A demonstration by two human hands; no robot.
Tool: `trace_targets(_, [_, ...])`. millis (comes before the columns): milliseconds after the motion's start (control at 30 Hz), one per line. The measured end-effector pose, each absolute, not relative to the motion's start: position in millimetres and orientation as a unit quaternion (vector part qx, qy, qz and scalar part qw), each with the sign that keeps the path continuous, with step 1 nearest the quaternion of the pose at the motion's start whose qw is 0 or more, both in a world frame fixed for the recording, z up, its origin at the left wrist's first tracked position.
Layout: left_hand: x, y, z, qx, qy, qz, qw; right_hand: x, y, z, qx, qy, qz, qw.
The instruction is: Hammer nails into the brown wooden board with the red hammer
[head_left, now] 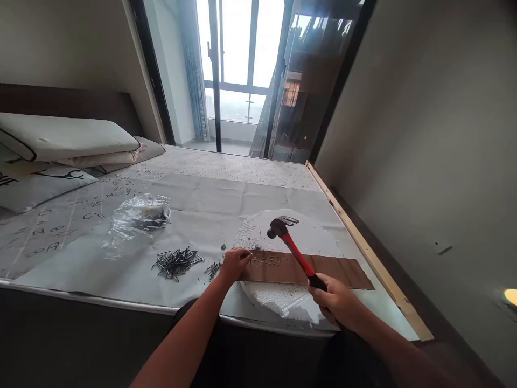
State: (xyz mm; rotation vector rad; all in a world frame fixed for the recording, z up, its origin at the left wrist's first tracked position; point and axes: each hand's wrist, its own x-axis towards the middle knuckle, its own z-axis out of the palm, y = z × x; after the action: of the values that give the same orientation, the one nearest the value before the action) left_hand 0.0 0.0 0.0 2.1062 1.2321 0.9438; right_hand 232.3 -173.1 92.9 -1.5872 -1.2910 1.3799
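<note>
— Where was your grip?
— Your right hand (pixel 337 303) clenched the red-handled claw hammer (pixel 294 250); your left hand (pixel 233 263) pinched a nail on the brown wooden strip's (pixel 323 271) left end.
— Risk?
— A skewed blow could have struck those fingertips.

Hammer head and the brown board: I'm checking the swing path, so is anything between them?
Nothing visible blocks it. The red-handled hammer in the right hand hangs raised over the brown wooden board on the white foam disc. The left hand pinches at the board's left end, beside the path.
</note>
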Motion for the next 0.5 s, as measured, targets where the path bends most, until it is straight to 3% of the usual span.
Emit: trace_targets(500, [-2, -4, -6, 0.767, 0.460, 0.363, 0.260, 211, -194, 89, -0.592, -0.494, 0.555, 0.312])
